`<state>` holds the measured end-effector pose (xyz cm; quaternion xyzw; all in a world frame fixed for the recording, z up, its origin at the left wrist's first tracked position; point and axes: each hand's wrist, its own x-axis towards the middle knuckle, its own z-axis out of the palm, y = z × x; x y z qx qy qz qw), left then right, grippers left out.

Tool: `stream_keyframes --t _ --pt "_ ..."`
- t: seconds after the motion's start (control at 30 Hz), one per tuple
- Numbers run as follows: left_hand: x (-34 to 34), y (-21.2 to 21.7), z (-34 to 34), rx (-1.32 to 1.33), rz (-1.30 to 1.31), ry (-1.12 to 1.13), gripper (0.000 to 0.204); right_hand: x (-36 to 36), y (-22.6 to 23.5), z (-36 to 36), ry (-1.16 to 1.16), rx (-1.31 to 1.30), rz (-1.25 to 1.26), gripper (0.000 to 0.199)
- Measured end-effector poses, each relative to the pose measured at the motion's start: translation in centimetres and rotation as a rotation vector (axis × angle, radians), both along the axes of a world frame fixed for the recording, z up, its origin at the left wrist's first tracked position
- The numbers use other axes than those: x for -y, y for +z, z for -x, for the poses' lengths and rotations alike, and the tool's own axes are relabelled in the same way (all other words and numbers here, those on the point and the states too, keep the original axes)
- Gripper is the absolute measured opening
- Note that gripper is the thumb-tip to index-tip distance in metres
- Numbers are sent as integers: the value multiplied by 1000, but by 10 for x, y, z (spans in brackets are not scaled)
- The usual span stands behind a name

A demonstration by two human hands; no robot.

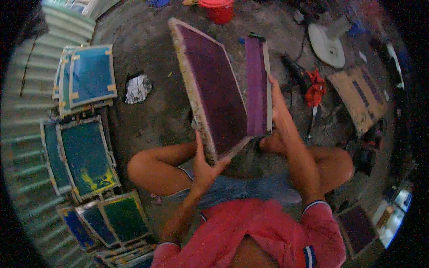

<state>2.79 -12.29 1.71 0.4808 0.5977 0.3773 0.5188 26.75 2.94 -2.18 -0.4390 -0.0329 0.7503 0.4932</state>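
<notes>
Squatting over the concrete floor (147, 111), the left hand (206, 167) is gripping, fingers closed, the tilted purple-meshed wooden screen frame (212, 89) by its lower corner, propping it upright while the right hand (278, 117) is clasping a purple flat coating trough (258, 85) against its face.

Soft daylight is falling evenly, casting faint shadows; fisheye bending is warping edges, black corners are closing in, and the white fan base (327, 44) at one o'clock is glaring.
</notes>
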Motion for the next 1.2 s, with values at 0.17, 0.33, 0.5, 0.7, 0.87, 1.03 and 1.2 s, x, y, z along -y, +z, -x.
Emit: stream_keyframes --t 0.17,0.33,0.5,0.7,0.87,1.03,1.2 --pt "46 -24 -26 -262 -149 172 91 -2 -28 -36 -100 -151 -53 47" --pt "8 59 1 -843 -135 293 65 -7 -29 -53 -166 -115 -102 49" --pt "-96 139 124 -318 -271 315 37 -2 -4 -75 -292 -84 -173 52" --pt "-242 182 149 33 152 -29 30 -2 -8 -107 -378 -178 -300 43" --pt "-321 153 111 -80 280 -186 29 3 -12 -108 -375 -108 -291 43" --pt "-327 138 34 -275 107 -147 42 7 -14 -111 -340 -151 -373 43" --pt "-205 111 44 -62 -139 -208 74 9 -19 -119 -424 -55 -227 44"
